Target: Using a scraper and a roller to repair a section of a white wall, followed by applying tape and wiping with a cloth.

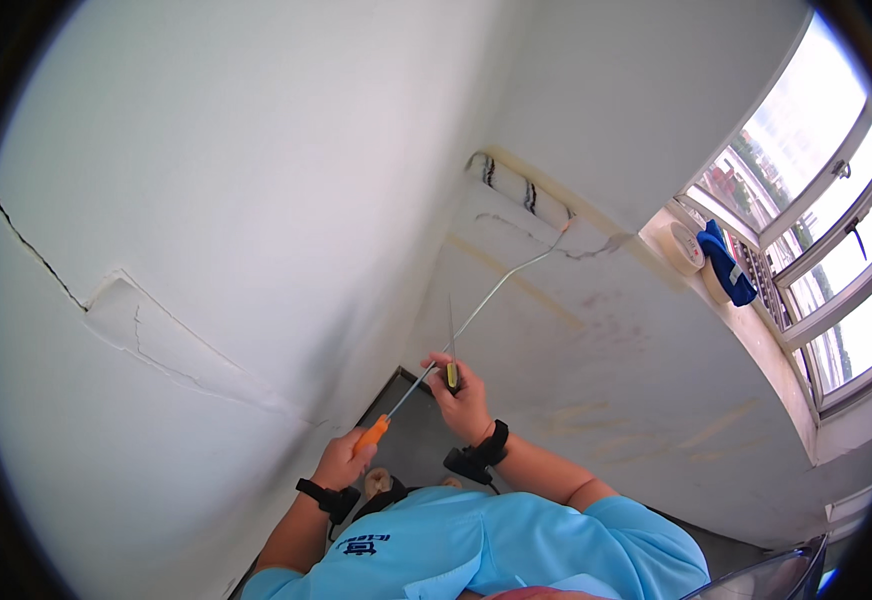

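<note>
My left hand (pixel 344 458) is closed round the orange handle of a paint roller (pixel 501 283). Its long bent metal rod runs up and to the right. The white sleeve with dark stripes (pixel 521 188) lies against the wall ahead, just below a beige tape-like strip (pixel 541 178). Partway along the rod is my right hand (pixel 464 402), with its thumb and fingertips at the metal. That same hand grips a thin-bladed tool (pixel 452 375) with a yellow and black handle, its narrow blade pointing up; edge-on, its exact kind is unclear.
A dark crack (pixel 36 250) and a raised patch (pixel 146 335) mark the left wall. On the right, a window sill (pixel 746 335) carries a tape roll (pixel 680 247) and a blue cloth-like item (pixel 726 265) beside the windows. Grey floor (pixel 406 430) shows in the corner below my hands.
</note>
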The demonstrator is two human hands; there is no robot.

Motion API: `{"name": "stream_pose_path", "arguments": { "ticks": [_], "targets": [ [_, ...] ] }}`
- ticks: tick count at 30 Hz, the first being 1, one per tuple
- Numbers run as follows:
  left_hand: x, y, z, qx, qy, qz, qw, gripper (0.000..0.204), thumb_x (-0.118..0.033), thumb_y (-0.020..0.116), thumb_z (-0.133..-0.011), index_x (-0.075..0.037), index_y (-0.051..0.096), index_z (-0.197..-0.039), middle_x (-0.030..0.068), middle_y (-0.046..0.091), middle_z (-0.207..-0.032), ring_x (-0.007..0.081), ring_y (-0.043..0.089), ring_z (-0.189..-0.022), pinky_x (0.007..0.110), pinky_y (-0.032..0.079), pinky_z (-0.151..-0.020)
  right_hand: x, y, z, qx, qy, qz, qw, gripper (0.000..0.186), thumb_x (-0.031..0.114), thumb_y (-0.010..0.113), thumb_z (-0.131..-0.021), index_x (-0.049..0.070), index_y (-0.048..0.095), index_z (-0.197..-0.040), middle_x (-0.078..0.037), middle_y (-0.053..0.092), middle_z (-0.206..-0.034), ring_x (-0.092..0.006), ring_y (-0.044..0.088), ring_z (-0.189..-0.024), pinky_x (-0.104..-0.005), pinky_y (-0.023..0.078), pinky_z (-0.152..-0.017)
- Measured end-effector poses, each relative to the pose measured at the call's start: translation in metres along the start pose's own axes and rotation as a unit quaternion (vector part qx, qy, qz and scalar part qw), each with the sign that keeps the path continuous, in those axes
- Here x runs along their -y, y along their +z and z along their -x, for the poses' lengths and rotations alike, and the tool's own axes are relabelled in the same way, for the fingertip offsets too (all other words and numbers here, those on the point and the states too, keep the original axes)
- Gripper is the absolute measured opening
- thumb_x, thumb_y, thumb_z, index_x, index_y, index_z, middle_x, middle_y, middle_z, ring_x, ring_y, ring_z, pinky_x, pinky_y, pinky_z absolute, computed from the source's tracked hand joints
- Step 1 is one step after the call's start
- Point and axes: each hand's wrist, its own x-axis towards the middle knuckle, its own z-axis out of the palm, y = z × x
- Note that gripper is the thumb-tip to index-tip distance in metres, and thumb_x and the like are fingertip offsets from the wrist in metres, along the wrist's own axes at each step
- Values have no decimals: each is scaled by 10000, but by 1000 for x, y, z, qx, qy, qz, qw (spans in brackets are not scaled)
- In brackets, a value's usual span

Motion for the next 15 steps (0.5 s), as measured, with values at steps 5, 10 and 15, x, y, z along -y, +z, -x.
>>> {"name": "stream_pose_path", "arguments": {
  "ticks": [5, 10, 15],
  "targets": [
    [4, -2, -1, 6, -4, -20, 1000, 260, -234, 526, -829, -10, 535, -960, 20, 527, -581, 91, 499, -488, 223, 397, -483, -4, -1, 1, -6, 36, 15, 999, 253, 15, 532, -799, 10, 521, -1051, -50, 594, -964, -104, 532, -865, -246, 419, -783],
    [12, 2, -1, 1, -19, -1, 1000, 261, -237, 522, -830, -13, 535, -964, 22, 529, -580, 92, 497, -483, 224, 401, -484, -11, -4, 3, -3, 33, 32, 999, 251, 17, 538, -794, 6, 516, -1044, -67, 607, -952, -105, 541, -838, -242, 430, -752],
    [17, 5, -2, 5, -22, -6, 1000, 246, -228, 505, -843, -18, 530, -968, 13, 514, -585, 81, 479, -484, 212, 399, -482, -18, -6, 4, 5, 19, 43, 999, 262, 10, 516, -820, 18, 516, -1082, -2, 592, -943, -35, 445, -688, -185, 407, -648]
  ]
}}
